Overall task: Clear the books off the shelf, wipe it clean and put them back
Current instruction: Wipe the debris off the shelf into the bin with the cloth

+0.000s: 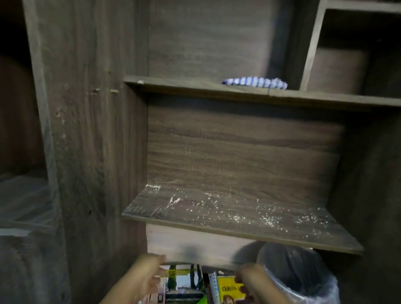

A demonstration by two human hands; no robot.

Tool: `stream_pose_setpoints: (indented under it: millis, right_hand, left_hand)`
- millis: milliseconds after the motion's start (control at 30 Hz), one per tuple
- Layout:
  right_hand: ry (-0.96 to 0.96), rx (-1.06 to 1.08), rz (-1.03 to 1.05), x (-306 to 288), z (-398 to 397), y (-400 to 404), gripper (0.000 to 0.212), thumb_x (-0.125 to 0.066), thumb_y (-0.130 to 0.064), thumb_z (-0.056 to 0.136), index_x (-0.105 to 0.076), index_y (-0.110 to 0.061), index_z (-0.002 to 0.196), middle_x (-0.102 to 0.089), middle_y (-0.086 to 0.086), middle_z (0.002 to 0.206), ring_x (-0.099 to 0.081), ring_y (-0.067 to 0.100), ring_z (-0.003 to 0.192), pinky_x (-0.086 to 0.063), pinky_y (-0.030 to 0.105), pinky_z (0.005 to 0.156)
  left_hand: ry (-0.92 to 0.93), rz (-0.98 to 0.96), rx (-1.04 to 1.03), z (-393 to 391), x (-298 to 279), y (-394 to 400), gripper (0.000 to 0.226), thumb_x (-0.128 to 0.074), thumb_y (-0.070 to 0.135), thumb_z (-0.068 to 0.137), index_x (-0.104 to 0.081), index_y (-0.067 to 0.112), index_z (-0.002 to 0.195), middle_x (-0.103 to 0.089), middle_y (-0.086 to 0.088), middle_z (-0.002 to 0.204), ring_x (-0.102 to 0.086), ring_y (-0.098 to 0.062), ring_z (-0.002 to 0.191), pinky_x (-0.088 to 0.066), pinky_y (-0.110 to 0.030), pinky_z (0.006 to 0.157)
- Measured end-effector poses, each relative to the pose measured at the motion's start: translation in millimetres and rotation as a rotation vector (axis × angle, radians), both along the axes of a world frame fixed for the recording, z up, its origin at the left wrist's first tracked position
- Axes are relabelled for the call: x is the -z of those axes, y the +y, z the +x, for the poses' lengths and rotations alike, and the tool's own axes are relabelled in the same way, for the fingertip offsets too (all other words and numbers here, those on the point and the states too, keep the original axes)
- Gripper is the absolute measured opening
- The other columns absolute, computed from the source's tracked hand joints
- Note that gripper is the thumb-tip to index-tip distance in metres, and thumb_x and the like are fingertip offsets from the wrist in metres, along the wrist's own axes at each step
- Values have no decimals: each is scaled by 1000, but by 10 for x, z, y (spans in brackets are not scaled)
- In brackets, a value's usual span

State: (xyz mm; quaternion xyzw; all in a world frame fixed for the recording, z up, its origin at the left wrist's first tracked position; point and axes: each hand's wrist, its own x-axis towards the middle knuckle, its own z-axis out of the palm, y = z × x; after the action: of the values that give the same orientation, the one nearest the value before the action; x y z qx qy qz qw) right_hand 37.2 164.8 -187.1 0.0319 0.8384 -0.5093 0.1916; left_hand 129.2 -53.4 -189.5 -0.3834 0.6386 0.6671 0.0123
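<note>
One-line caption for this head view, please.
Both hands, left and right, hold books below the dusty shelf; striped cloth above.

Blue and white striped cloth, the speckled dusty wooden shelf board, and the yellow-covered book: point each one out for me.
Blue and white striped cloth [254, 81], head view, middle of the bundle.
Speckled dusty wooden shelf board [232, 215], head view, bare top surface.
Yellow-covered book [228, 290], head view, upper front cover.

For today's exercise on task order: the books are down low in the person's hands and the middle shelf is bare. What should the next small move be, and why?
Probably set the books down and reach up for the striped cloth on the upper shelf. The left hand and right hand both grip the books, and the cleared middle shelf carries white specks and dust, so wiping comes before putting them back.
</note>
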Motion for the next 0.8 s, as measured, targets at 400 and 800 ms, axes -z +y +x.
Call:
stream_pose_setpoints:
  millis: [400,800]
  right_hand:
    - [271,49,-219,-2031,-324,347,12,-52,-3,87,-63,-5,89,-54,11,74,-39,16,48,-28,20,48]
    - [559,95,-497,-3565,-916,163,17,-48,-21,96,-48,-27,112,-67,-1,66,-56,15,58,-40,24,53]
  left_hand:
    - [314,-174,112,-570,-2070,233,42,-50,36,96,-52,8,128,-60,-10,101,-54,-29,99,-44,-38,83]
    - [717,-213,138,-1143,-3615,454,29,-42,24,101,-51,14,126,-64,-8,83,-62,-18,73,-51,-30,62]
